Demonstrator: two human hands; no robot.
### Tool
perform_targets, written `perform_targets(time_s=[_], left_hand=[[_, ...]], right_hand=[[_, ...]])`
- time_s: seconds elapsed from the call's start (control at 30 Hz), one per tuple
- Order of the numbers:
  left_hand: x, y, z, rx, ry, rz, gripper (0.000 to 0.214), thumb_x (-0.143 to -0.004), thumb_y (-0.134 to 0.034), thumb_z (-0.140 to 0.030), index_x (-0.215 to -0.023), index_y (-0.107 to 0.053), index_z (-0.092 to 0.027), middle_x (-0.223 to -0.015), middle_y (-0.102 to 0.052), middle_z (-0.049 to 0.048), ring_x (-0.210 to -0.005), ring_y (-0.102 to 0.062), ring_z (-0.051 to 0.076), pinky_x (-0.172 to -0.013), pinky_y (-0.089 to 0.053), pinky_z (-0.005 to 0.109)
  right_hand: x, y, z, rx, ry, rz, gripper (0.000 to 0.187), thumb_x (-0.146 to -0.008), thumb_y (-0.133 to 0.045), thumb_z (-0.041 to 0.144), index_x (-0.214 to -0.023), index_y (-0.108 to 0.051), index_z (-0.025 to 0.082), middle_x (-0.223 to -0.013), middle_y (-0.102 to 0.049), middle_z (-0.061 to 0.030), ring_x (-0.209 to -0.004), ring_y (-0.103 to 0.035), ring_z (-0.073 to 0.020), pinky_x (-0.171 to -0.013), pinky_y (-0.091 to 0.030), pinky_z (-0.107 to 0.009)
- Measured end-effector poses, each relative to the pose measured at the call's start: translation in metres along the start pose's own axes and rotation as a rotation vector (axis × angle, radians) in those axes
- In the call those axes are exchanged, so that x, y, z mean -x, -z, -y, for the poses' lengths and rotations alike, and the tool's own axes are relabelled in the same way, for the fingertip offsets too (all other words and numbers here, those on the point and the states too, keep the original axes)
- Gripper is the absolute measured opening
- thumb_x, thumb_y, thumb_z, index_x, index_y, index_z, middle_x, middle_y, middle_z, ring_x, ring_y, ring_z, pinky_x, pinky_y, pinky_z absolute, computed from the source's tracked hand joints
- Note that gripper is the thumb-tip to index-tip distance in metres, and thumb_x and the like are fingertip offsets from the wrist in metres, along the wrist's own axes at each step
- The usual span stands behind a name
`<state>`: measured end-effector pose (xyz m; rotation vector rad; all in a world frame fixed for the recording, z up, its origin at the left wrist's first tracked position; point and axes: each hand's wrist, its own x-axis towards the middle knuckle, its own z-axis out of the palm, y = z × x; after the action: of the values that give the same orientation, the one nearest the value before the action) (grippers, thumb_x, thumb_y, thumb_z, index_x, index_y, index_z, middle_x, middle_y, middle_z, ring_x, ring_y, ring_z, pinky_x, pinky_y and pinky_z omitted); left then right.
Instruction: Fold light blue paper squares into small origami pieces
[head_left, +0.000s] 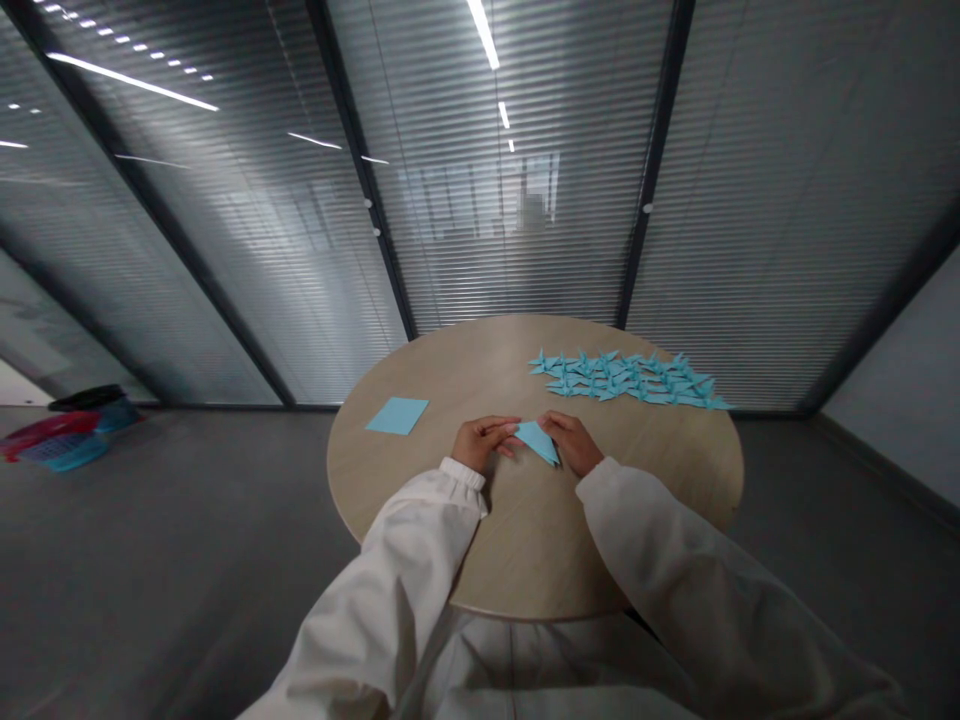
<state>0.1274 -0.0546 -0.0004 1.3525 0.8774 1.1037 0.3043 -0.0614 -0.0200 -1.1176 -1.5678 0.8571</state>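
Observation:
Between my hands is a folded piece of blue origami paper [537, 441], triangular in outline, with layered edges showing at its lower right tip. My left hand [486, 443] pinches its left corner between thumb and fingers. On the other side, my right hand [572, 442] grips the upper right edge, its fingertips partly hidden. A flat blue paper sheet [398, 415] lies to the left of my left hand. Beyond my right hand, several folded blue paper cranes [626, 378] are laid out in rows.
The round wooden table [540, 560] reaches close to my lap. Behind it stands a glass partition with blinds [517, 260]. On the floor at far left are a red and blue basket [64, 440] and a dark-rimmed one [97, 402]. A white wall [900, 370] rises at right.

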Motion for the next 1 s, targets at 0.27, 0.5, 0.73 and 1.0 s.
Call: perform_targets(time_s=[0.27, 0.5, 0.73, 1.0], left_hand=[[0.0, -0.001, 0.001, 0.004, 0.022, -0.009, 0.045, -0.054, -0.076, -0.04, -0.084, -0.068, -0.007, -0.074, -0.07, 0.0098, -0.067, -0.067, 0.021, -0.05, -0.054, 0.025], [0.0, -0.001, 0.004, -0.013, 0.037, -0.021, 0.046, -0.053, -0.076, -0.044, -0.079, -0.066, -0.007, -0.069, -0.069, 0.0092, -0.062, -0.066, 0.019, -0.048, -0.053, 0.023], [0.002, -0.004, 0.002, -0.079, 0.047, -0.011, 0.043, -0.056, -0.074, -0.044, -0.076, -0.064, -0.008, -0.062, -0.067, 0.0069, -0.054, -0.063, 0.016, -0.048, -0.051, 0.023], [0.003, -0.006, 0.004, -0.185, 0.008, 0.009, 0.037, -0.054, -0.076, -0.038, -0.073, -0.06, -0.01, -0.053, -0.062, 0.0012, -0.045, -0.059, 0.012, -0.045, -0.047, 0.02]], right_hand=[[0.0, -0.003, 0.0, -0.111, -0.012, 0.023, 0.027, -0.07, -0.06, 0.042, -0.081, -0.06, 0.017, -0.067, -0.06, 0.0004, -0.06, -0.053, -0.013, -0.055, -0.039, -0.023], [0.0, -0.003, -0.005, -0.076, 0.009, -0.002, 0.024, -0.069, -0.061, 0.04, -0.078, -0.061, 0.018, -0.069, -0.063, -0.0012, -0.064, -0.058, -0.0145, -0.059, -0.044, -0.024], [-0.002, -0.003, -0.011, -0.002, -0.005, 0.057, 0.024, -0.07, -0.061, 0.039, -0.076, -0.063, 0.016, -0.072, -0.065, -0.003, -0.068, -0.059, -0.016, -0.063, -0.045, -0.026], [0.001, -0.002, -0.008, 0.131, 0.054, 0.084, 0.018, -0.074, -0.056, 0.035, -0.074, -0.062, 0.018, -0.07, -0.063, -0.0005, -0.066, -0.057, -0.0138, -0.063, -0.043, -0.023]])
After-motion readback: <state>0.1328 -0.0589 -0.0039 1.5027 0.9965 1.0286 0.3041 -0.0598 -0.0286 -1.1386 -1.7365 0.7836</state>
